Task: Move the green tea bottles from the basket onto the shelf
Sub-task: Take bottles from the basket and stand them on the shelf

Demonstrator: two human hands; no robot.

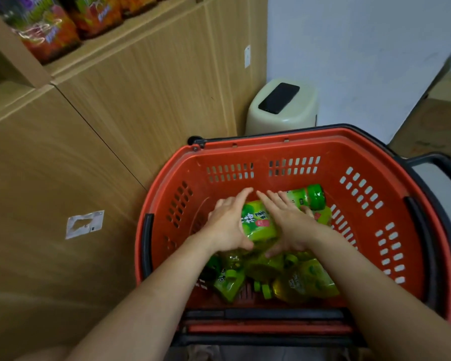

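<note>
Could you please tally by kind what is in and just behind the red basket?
Red basket: 1
Green tea bottles: at least 5; the pile hides any others
Hands: 2, left hand and right hand
Black phone: 1
Cream bin: 1
Total: at least 10

Both arms are reaching forward, left hand (227,225) and right hand (289,225) facing palm to palm, fingers straight.
</note>
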